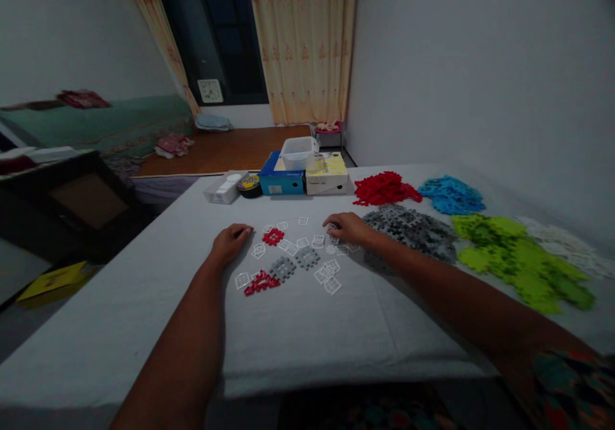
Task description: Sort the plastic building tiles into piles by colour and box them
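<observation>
Small flat interlocking plastic pieces lie scattered on the white table [144, 302] in front of me: white pieces [327, 274], grey pieces [294, 263] and red pieces [273, 236]. My left hand [230, 239] rests on the table just left of them, fingers curled, with nothing seen in it. My right hand [348, 227] lies palm down on the white pieces at the right, its fingers bent over one of them. A second red piece [260, 282] lies nearer to me.
Heaps of pieces lie to the right: red [384, 188], blue [450, 194], grey [413, 226], lime green [519, 257], white [567, 244]. At the table's far edge stand a blue box [281, 180], a clear tub [298, 152], a yellow-white box [327, 172] and a tape roll [250, 185].
</observation>
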Demonstrator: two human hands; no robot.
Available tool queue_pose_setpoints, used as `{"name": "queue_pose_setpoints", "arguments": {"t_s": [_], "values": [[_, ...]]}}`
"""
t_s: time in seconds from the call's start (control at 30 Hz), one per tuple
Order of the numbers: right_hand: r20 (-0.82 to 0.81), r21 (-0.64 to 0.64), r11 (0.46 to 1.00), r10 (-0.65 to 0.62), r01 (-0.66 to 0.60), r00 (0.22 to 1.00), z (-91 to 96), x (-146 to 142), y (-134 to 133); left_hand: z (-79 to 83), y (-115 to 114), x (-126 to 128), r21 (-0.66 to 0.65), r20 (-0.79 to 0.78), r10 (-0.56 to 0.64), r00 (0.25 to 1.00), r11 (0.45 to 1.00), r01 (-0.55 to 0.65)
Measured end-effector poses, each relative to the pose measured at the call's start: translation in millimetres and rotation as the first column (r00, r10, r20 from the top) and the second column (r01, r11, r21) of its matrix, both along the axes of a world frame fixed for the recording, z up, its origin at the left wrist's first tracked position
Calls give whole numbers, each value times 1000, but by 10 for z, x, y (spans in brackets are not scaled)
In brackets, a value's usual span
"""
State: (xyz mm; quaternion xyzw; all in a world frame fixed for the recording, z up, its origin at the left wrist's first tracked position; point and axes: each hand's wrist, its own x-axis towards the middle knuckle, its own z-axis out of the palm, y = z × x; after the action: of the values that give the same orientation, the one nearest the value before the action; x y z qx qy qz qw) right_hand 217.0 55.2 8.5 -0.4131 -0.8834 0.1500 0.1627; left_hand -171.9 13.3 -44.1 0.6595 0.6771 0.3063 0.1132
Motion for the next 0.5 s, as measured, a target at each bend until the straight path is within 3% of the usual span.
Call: {"name": "queue_pose_setpoints", "arguments": {"t_s": [0.13, 0.3, 0.4, 0.5], "values": [[-114, -86, 994, -70, 60, 991, -5, 42, -1, 25, -11, 12, 8, -2, 5, 1000, 1000, -5], [-267, -112, 994, -23, -7, 963, 77, 310, -168, 107, -50, 42, 2, 30, 13, 999, 1000, -13], [-342, -101, 994, -80, 48, 936, 164, 753, -253, 161, -48, 29, -32, -9, 47, 999, 998, -47], [-419, -42, 972, -229, 233, 879, 251, 1477, -216, 192, -7, -10, -82, -58, 55, 997, 995, -60]]}}
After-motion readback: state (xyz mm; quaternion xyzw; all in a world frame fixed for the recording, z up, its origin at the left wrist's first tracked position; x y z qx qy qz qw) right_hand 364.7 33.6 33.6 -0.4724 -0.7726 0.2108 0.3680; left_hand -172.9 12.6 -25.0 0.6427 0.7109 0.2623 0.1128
